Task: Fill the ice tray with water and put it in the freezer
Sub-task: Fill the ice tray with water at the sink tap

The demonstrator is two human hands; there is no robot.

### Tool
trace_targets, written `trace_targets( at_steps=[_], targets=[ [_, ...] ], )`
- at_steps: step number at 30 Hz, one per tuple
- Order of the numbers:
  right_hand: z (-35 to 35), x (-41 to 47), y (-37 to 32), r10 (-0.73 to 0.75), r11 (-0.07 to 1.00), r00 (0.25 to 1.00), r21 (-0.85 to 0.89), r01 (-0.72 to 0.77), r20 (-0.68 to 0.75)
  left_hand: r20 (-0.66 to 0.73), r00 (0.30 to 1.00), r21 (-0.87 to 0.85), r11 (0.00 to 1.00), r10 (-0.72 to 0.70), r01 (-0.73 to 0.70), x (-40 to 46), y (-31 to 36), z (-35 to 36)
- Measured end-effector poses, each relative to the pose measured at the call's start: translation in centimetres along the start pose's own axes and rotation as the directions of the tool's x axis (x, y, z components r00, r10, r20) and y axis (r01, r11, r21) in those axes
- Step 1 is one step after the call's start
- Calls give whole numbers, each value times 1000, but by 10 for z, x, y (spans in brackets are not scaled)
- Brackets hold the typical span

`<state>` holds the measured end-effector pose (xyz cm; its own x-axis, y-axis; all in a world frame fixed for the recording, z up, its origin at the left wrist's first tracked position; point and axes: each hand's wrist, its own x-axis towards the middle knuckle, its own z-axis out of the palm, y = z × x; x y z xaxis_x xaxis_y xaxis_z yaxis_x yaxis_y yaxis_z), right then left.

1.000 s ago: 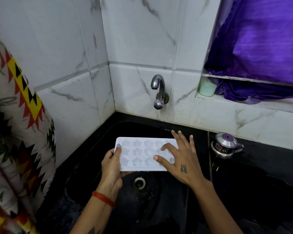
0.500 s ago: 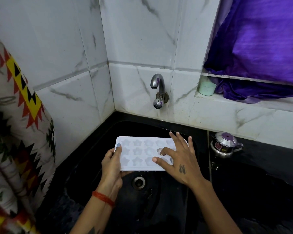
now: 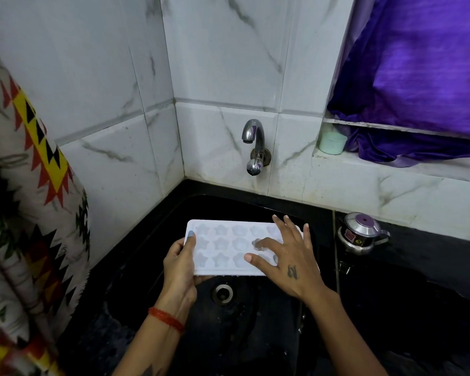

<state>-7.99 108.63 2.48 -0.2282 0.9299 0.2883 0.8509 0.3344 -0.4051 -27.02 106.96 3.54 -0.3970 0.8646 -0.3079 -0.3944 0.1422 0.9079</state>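
Your right hand [image 3: 288, 263] covers right end of ice tray [image 3: 223, 246]; cells beneath it hidden. Water in cells hard to make out. Tray held level over black sink [image 3: 255, 321], above drain [image 3: 222, 293], below tap [image 3: 253, 142]. Your left hand [image 3: 180, 267] grips tray's left edge, thumb on top. Right hand spread flat, index fingertip dipped in one cell, holding nothing. Small steel pot [image 3: 360, 234] right of sink.

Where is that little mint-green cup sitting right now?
In the head view the green cup stands upper right on the white window ledge, to the right of the tap and against the purple cloth.
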Motion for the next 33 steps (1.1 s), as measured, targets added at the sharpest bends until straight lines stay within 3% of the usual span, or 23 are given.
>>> trace_targets(
  at_steps=[10,20,33],
  targets=[
    [-1,1,2,-9,997,1000,72,9,-3,5,1000,-1,1000,-3,3,-1,0,-1],
    [-5,6,-9,-21,985,994,170,40,-110,10,1000,-1,1000,-9,9,-3,-2,2],
    [5,13,-20,-99,993,994,64,101,-38,23,1000,-5,1000,5,-5,-4,2,5]
  ],
)
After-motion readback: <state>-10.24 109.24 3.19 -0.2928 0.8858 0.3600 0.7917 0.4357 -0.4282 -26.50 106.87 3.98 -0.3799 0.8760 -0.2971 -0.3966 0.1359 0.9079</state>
